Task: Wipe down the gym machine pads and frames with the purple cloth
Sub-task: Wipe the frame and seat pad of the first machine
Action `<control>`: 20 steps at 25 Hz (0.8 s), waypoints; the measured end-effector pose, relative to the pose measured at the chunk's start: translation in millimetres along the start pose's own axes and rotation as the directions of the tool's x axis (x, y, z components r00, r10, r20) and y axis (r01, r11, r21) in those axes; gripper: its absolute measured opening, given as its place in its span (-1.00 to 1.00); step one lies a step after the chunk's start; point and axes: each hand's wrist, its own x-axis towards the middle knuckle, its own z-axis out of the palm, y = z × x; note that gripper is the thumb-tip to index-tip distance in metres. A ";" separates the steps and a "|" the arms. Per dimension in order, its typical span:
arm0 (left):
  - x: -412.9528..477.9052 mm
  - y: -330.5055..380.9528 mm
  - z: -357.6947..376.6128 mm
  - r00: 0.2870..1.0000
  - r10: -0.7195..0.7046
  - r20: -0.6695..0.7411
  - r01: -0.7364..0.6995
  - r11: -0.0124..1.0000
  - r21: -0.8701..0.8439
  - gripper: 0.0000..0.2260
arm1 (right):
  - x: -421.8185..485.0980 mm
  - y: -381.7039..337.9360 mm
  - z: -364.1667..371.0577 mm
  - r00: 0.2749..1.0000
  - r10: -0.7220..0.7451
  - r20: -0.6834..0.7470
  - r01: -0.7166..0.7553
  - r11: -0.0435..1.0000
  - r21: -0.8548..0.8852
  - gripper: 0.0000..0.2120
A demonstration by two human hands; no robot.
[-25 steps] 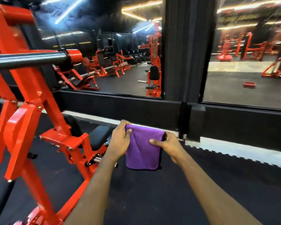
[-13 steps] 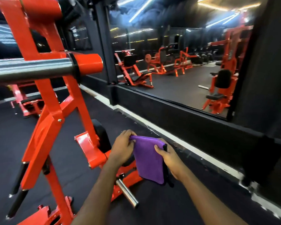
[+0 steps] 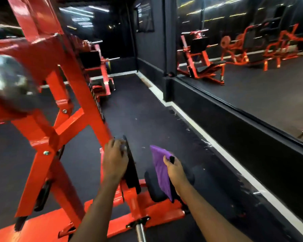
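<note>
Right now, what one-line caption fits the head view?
Left hand holds the top of a black pad on the red machine; right hand grips the purple cloth.

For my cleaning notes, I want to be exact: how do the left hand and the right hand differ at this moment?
The left hand holds no cloth; the right hand pinches the purple cloth. The left hand grips the top of the upright black pad; the right hand hangs over the seat pad, with the cloth drooping towards it. Both reach forward on bare arms.
</note>
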 end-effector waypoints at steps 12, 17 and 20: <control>94.7 -56.2 45.1 1.000 0.021 0.005 -0.016 0.579 0.816 -0.56 | 154.9 112.8 118.7 0.838 0.045 0.544 0.036 0.990 -0.138 -0.34; 96.5 -107.4 61.6 0.970 0.218 0.107 -0.175 0.321 0.931 -0.72 | 163.8 144.4 126.7 0.832 -0.168 0.528 0.345 0.903 -0.256 -0.31; 94.3 -121.6 70.7 0.908 0.395 0.138 -0.265 0.289 0.920 -0.76 | 162.9 138.4 150.5 0.893 -0.116 0.435 0.178 0.978 -0.104 -0.32</control>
